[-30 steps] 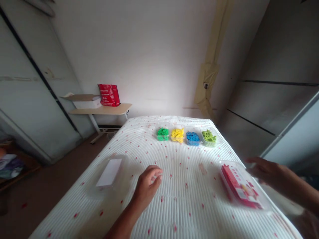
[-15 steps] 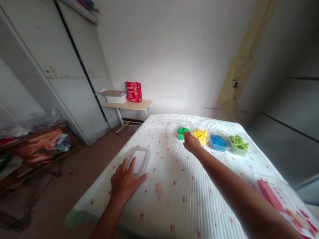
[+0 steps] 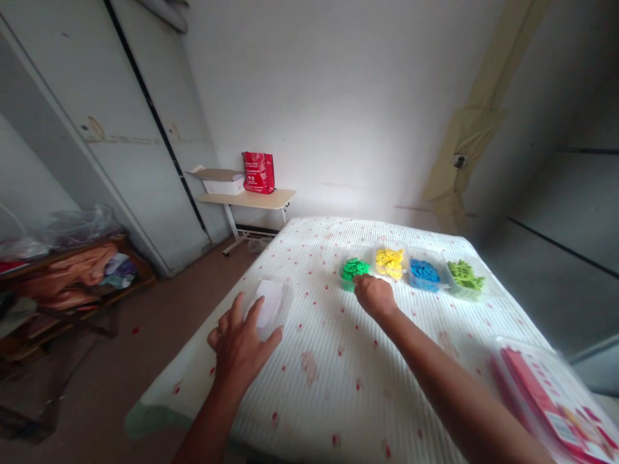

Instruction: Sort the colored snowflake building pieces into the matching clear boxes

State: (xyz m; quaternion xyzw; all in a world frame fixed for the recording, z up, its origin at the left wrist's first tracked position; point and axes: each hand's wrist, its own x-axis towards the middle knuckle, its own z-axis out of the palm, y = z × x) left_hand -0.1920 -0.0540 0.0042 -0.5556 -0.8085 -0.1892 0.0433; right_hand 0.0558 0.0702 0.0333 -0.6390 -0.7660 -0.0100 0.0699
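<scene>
My left hand (image 3: 239,341) lies on the near end of a clear plastic box (image 3: 271,308) holding a white card; its fingers are spread around the box's edge. My right hand (image 3: 373,295) reaches across the white dotted table (image 3: 338,361) and grips the near rim of the tub of dark green pieces (image 3: 354,269). Beside that tub stand tubs of yellow pieces (image 3: 389,262), blue pieces (image 3: 424,271) and light green pieces (image 3: 464,277) in a row.
A clear box with a red packet (image 3: 546,403) lies at the table's near right corner. Left of the table are the brown floor, a low shelf with clothes (image 3: 72,277), and a side table with a red bag (image 3: 258,173). A wardrobe stands at left.
My right hand has drawn back a little from the row, pulling the dark green tub toward me, out of line. My left hand stays on the clear box. The view shifted slightly.
</scene>
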